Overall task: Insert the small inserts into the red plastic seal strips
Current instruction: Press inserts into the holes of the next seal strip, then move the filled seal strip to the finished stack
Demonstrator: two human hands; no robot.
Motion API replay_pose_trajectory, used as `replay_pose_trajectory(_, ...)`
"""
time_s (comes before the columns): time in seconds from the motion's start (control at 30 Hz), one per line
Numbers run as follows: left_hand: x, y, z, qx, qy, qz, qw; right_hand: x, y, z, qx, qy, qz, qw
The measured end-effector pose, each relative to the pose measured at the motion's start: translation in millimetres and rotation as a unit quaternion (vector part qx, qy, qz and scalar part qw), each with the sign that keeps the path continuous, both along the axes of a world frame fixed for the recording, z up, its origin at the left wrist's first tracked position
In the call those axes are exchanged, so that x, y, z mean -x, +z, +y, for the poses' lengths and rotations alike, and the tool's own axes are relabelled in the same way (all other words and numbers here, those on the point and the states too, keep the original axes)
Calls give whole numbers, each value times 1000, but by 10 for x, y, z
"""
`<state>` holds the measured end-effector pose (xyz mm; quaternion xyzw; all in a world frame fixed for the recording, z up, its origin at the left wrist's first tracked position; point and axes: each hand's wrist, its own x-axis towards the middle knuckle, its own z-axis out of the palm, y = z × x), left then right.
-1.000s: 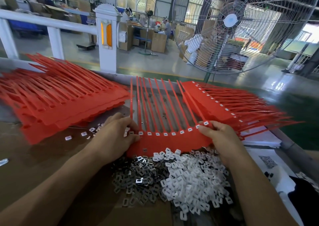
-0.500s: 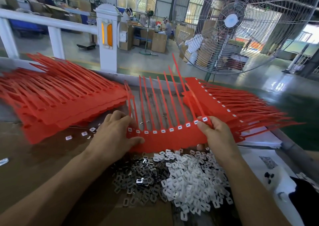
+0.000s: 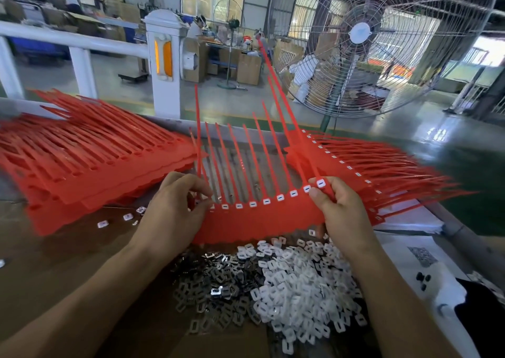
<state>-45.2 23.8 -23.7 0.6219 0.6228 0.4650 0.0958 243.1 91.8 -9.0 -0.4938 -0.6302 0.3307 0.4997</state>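
Over the desk [image 3: 68,251], left hand [image 3: 175,210] and right hand [image 3: 338,210] are pinching a filled seal-strip sheet [image 3: 262,218], probably clearing it toward the finished stack [image 3: 382,166].

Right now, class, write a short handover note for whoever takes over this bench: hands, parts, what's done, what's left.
Left hand pinches the left end of the red strip sheet; right hand grips its right end, sheet lifted.
Done: white inserts sit in the sheet's visible sockets.
Fitted stack on the right.
Left: unfitted stack on the left; loose insert pile below the hands.
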Motion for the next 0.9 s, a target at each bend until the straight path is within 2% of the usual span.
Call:
replay_pose_trajectory(0.13, -18, 34, -13, -27, -9, -42, 999, -21, -9, 17, -27, -18, -11, 999)
replay_pose_trajectory(0.3, -48, 61, -21, -54, -53, -60, 995, -13, -3, 24, -22, -41, 26, 999)
replay_pose_trajectory(0.67, -101, 108, -92, -42, -111, -51, 992, -41, 51, 4, -54, -119, 29, 991)
replay_pose_trajectory(0.9, -120, 75, -92, -44, -137, 3, 990, -82, 44, 63, -78, -191, 58, 977)
